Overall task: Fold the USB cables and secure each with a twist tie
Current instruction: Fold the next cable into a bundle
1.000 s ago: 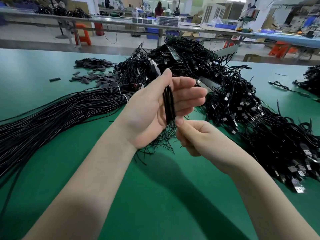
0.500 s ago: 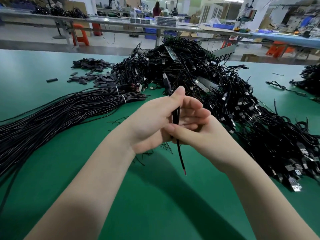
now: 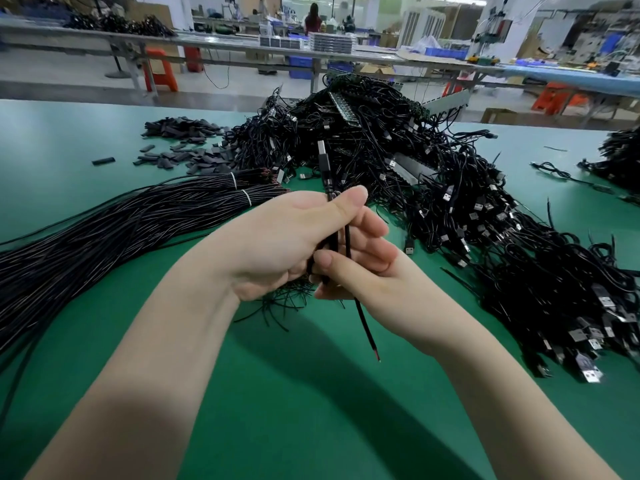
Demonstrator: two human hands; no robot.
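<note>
A worker's left hand [image 3: 277, 244] closes its grip around a folded USB cable [image 3: 333, 233] above a green worktop [image 3: 311, 410], thumb pressed across the black strands near the top of the bundle, the plug end [image 3: 323, 157] standing up beyond the fist. The right hand [image 3: 367, 275] meets it from below, thumb and fingers pinching the lower part of the bundle, while one loose tail [image 3: 365, 330] with a reddish tip hangs down towards the worktop. Whether a twist tie is already between the fingers cannot be told; thin black ties [image 3: 280, 303] lie scattered just beneath the hands.

Behind, a large heap of loose USB cables [image 3: 433, 188] spreads across the worktop to the right, and long bundled wires [image 3: 121, 233] banded with white lie to the left, beside a scatter of small dark sleeves [image 3: 180, 140].

The risk from here looks to be the fold itself: if either grip eases while a tie is fetched or wound, the springy loops could fan open and the hanging tail slip out of the bundle, leaving an uneven coil. A tie wound too near the end might also slide off.
</note>
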